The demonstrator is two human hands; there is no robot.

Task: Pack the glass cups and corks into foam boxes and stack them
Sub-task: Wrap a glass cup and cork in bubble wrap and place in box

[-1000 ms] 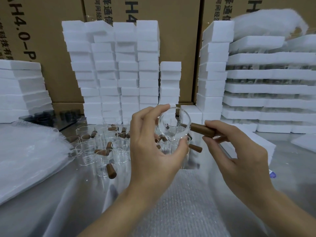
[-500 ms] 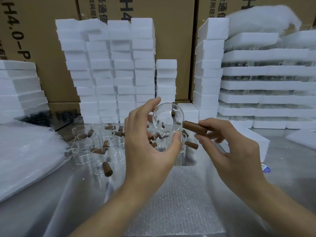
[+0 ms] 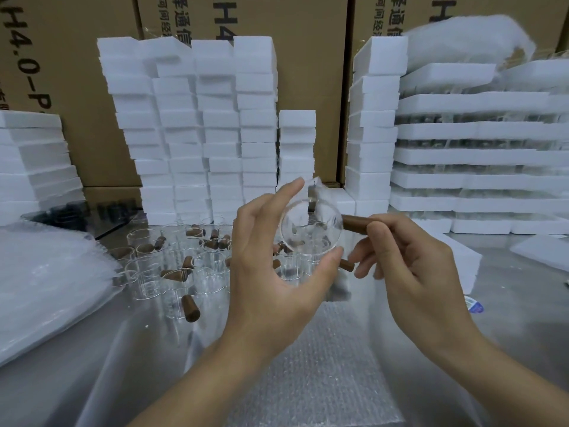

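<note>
My left hand holds a clear glass cup between thumb and fingers, its round end turned toward me. My right hand pinches a brown cork whose tip touches the cup's right edge. Behind the hands, several empty glass cups stand on the metal table among loose brown corks. White foam boxes rise in tall stacks at the back, with another stack to the right.
Bubble wrap lies on the table in front of me, and a pile of clear bags sits at the left. Foam trays with glassware are stacked at the right. Cardboard cartons form the back wall. A loose foam block lies right of my hand.
Both hands have risen slightly and the cork has moved left, up against the cup's edge. The cup has tilted a little in my left hand.
</note>
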